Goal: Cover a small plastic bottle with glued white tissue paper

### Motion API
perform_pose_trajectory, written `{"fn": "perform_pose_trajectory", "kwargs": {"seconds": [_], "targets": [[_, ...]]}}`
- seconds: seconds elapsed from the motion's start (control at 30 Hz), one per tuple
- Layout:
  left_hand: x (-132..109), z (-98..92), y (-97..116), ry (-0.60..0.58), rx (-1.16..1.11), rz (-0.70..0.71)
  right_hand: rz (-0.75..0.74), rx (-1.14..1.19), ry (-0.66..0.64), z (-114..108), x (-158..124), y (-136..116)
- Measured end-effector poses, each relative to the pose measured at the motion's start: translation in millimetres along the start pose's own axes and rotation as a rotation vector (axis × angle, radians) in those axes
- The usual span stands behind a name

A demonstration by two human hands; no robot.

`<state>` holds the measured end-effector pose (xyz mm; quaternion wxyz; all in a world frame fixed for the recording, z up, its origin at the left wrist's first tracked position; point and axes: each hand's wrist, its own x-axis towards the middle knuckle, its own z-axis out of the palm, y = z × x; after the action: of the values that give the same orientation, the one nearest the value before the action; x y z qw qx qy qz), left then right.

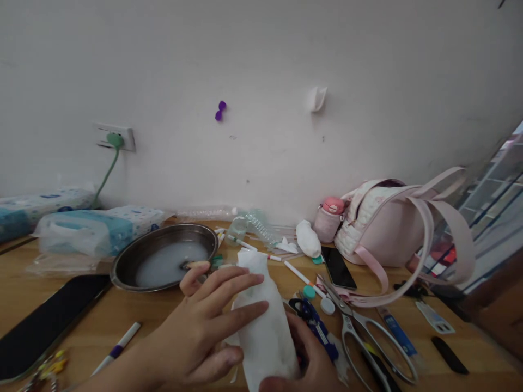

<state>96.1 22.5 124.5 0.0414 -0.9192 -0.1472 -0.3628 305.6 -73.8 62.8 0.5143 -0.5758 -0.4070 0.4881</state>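
A bottle-shaped thing wrapped in damp-looking white tissue (263, 332) stands slightly tilted in front of me. My right hand (312, 362) grips its lower part from the right, thumb in front. On its left side lies my left hand (214, 321), with fingers spread and stretched out across the tissue. What is under the wrapping is hidden. Behind my left hand, a metal basin (163, 234) holds cloudy whitish liquid. A second white-wrapped thing (308, 238) lies farther back, near clear plastic bottles (261, 226).
Large scissors (347, 321), markers (300, 272), caps (327, 305) and a phone (339, 267) lie to the right. Behind them is a pink bag (388, 228) with loose straps. Tissue packs (122, 223) and a black flat object (53, 321) are on the left. A wall closes the back.
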Motion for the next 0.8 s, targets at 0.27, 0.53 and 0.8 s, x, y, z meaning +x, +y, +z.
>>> {"fn": "perform_pose_trajectory", "kwargs": {"seconds": [0.27,0.53,0.8], "targets": [[4,-8.7,-7,0.023,0.090,0.061,-0.017,0.049,0.008,3,-1,0],[0,-24.3,-16,0.081,0.177,0.130,0.038,0.097,-0.029,5,-2,-8],[9,-25.2,-8,-0.071,0.221,0.131,0.010,0.032,-0.078,4,2,0]]}}
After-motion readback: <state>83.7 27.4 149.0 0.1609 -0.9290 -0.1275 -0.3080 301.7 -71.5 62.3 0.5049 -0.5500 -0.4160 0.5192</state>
